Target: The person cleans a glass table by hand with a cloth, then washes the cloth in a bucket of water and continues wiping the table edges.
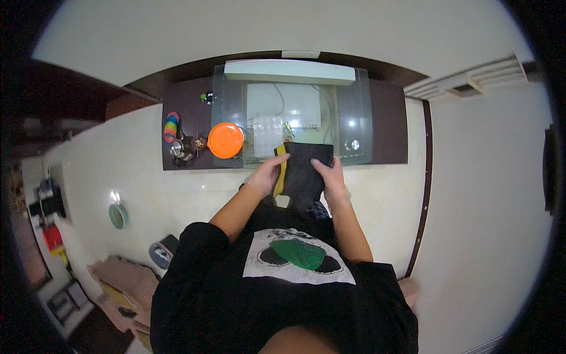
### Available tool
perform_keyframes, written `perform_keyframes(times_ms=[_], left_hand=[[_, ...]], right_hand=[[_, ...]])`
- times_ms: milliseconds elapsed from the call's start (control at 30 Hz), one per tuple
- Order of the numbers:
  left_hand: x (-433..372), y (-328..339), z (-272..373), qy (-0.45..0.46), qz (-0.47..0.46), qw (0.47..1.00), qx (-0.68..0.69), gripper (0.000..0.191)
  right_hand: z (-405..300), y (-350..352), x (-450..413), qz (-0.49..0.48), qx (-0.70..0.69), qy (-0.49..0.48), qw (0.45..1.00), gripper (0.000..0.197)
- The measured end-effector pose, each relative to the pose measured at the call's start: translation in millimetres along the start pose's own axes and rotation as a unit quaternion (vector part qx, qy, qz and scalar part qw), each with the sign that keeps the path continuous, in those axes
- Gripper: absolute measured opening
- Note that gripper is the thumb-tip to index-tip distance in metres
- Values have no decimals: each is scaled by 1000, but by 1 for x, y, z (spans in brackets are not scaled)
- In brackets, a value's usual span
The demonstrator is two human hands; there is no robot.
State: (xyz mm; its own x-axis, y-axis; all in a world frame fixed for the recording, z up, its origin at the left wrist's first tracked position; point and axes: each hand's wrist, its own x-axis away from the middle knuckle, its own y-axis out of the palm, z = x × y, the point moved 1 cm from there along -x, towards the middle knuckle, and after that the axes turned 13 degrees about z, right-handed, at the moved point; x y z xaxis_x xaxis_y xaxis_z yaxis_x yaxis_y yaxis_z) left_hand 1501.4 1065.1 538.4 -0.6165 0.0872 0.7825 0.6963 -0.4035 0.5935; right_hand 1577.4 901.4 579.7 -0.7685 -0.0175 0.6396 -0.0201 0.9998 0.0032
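Note:
Between both hands, in front of the body, is a black folded cloth-like item [305, 172] with a yellow band along its left side. My left hand [267, 173] grips the yellow edge, thumb on top. My right hand [330, 175] holds the right side, its thumb lying on the black face; the fingers beneath are hidden. Just beyond the item, on the glass tabletop, stands a clear plastic compartment box [267, 132], with a small green item [288, 129] beside it. A round container with an orange lid [226, 140] is left of the box.
The table [389, 124] has dark side panels. On its left stand a rainbow-coloured coil [171, 127] and a metal-topped jar [177, 148]. A long white box [289, 72] lies at the back. A green basin [118, 216] and a cloth-covered seat [126, 283] are on the left.

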Motion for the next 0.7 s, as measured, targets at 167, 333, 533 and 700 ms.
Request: perform_keyframes(times_ms=[167,333,533,700], left_hand=[[-24,25,-46,182,76,974,-114,46],[-47,41,-103,188,88,976,60,52],[-53,34,-112,235,141,958,84,34],[-32,47,-110,236,65,953,177,36]], right_hand=[[-5,-31,-34,13,307,-311,899,31],[-3,-25,-9,-145,433,-533,712,46],[11,-63,-53,-220,384,-365,819,49],[36,-61,-73,-147,274,4,951,65]])
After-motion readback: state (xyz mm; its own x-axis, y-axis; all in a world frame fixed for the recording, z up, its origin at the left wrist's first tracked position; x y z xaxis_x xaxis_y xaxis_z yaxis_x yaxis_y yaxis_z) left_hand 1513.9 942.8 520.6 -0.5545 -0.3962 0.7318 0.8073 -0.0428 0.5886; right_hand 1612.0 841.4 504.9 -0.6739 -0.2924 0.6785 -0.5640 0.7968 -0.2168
